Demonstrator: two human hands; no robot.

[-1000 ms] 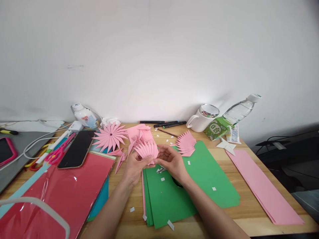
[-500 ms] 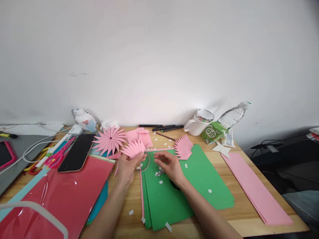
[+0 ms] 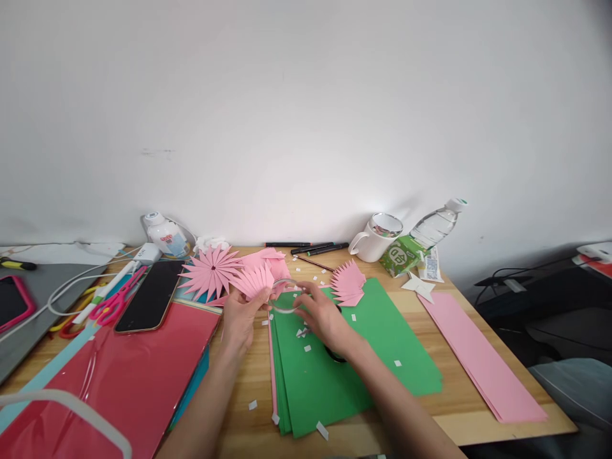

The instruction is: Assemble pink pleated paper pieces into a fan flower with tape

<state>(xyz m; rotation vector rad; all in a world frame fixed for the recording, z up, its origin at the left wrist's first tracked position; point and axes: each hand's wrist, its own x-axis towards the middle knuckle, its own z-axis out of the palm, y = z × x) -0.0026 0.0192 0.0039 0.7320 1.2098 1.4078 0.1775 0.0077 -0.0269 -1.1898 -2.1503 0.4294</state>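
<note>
Pinched in my left hand (image 3: 240, 319) is a pink folded-paper fan (image 3: 253, 280), its pleats spread upward. Between my hands hangs a clear ring that looks like a roll of tape (image 3: 285, 310). The fingers of my right hand (image 3: 326, 320) are curled at its right rim, and its left rim is by my left fingertips. Under my right hand a black looped handle (image 3: 335, 356) partly shows on the green paper stack (image 3: 382, 344). A second pink fan (image 3: 348, 283) lies at that stack's far edge. A round pink paper flower (image 3: 213, 271) rests left of my left hand.
Small white paper scraps (image 3: 253, 405) are scattered about. Black markers (image 3: 313, 248), a white mug (image 3: 377, 239), a green box (image 3: 401, 256) and a tilted water bottle (image 3: 435, 226) line the back. Pink strips (image 3: 482, 357) lie right; a phone (image 3: 152, 296), pink scissors (image 3: 117, 298) and red folder (image 3: 124, 376) left.
The tape ring has shifted right and up, away from my left palm. My right fingers have come onto its rim. My left hand still holds the fan.
</note>
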